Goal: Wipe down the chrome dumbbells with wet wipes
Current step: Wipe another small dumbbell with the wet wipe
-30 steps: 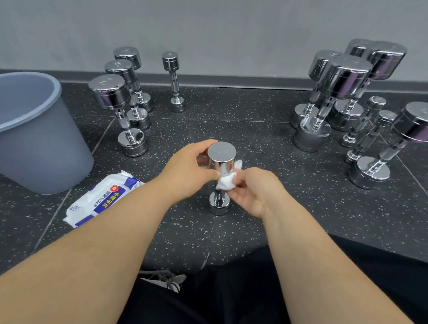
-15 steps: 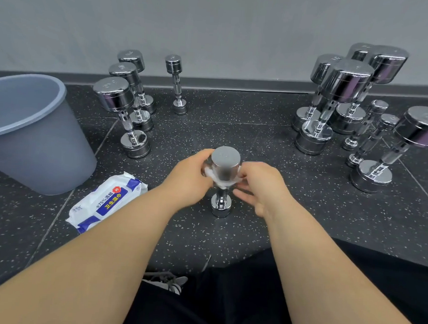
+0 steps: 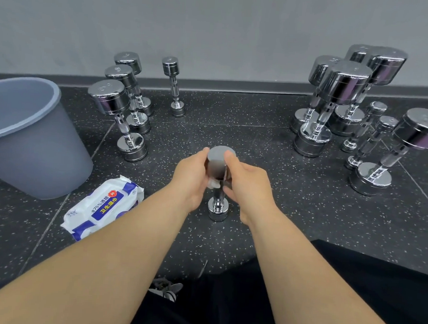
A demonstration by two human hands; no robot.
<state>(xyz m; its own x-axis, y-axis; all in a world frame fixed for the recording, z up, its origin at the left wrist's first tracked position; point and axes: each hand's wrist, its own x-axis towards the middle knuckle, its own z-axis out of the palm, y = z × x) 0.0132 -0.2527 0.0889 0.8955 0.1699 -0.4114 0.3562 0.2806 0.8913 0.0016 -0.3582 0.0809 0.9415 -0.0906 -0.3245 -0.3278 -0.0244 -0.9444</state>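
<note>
From my end this reads as a gym's free-weights corner. The floor (image 3: 258,144) is black rubber matting flecked with white and laid in large tiles. On it, chrome dumbbells (image 3: 109,102) of several sizes stand on end at the far left, with a larger group (image 3: 346,84) at the far right. Behind them I see a plain grey wall (image 3: 215,25) with a dark skirting strip (image 3: 236,85), and a grey plastic bin (image 3: 35,147) and a pack of wet wipes (image 3: 104,207) sit directly on the matting at the near left.

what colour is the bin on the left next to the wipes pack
The bin is a translucent grey-blue with a lighter blue rim, seen in the head view.
</note>
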